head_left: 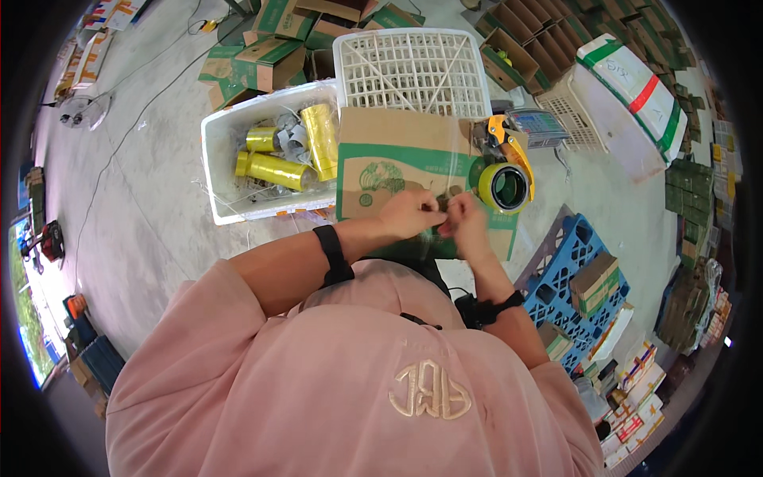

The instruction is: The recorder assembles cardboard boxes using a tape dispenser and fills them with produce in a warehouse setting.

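Note:
A brown and green cardboard box [381, 131] lies in front of me. Over its near right part, my left hand [413, 213] and my right hand [467, 224] come close together, fingers pinched. What lies between the fingertips is too small and hidden to make out. A glossy, clear strip seems to run down the box just beyond the hands. To the right of my right hand rests a tape dispenser [520, 151] with an orange-yellow handle and a large roll of tape [486, 189].
Left of the box, a white foam box [213, 151] holds several yellow rolls and scraps. Behind stands a white plastic crate [413, 67]. Cardboard boxes [270, 63] are piled at the back. On the right are a foam box with green tape [628, 79] and a blue pallet [556, 278].

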Demonstrator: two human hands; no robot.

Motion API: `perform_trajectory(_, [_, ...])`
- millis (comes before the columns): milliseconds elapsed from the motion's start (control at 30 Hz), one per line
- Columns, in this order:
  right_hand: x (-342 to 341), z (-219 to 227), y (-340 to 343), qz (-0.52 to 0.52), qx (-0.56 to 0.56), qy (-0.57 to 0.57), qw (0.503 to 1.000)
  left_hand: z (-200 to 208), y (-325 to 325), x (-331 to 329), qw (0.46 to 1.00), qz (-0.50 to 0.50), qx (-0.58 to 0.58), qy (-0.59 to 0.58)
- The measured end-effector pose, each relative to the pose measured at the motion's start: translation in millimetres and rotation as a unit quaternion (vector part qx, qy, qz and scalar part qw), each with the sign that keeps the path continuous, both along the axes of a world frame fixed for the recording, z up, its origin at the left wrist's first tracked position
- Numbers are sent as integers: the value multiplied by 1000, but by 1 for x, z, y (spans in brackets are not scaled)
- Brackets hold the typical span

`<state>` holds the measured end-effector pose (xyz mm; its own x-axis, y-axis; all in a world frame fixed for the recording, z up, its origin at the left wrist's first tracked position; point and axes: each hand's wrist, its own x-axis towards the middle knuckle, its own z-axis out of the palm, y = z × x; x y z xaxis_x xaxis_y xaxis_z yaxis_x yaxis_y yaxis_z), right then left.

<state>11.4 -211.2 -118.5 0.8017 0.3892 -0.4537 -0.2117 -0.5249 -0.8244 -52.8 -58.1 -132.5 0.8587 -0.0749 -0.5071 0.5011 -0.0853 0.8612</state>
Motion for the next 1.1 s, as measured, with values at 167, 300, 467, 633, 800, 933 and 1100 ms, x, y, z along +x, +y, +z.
perform_trajectory(167, [5,18,-17,29,2,119,992,25,16,-6,942,-203,-263,47])
perform_trajectory(300, [38,79,-43,16,-77,-291,953,42,71,-27,979,-165,-71,-93])
perform_trajectory(467, [126,24,-67,170,-263,-245,918,0,104,-50,900,169,357,-182])
perform_trajectory(633, [157,4,-81,145,-160,-46,975,16,80,-33,928,234,286,-39])
perform_trajectory(800, [124,-14,-109,-217,283,144,923,13,85,-28,934,334,79,-96])
perform_trajectory(933, [142,11,-156,-472,410,188,758,124,89,-7,931,285,-207,-95])
perform_trajectory(1100, [132,56,-219,-333,364,172,853,155,123,-34,987,138,-75,-28])
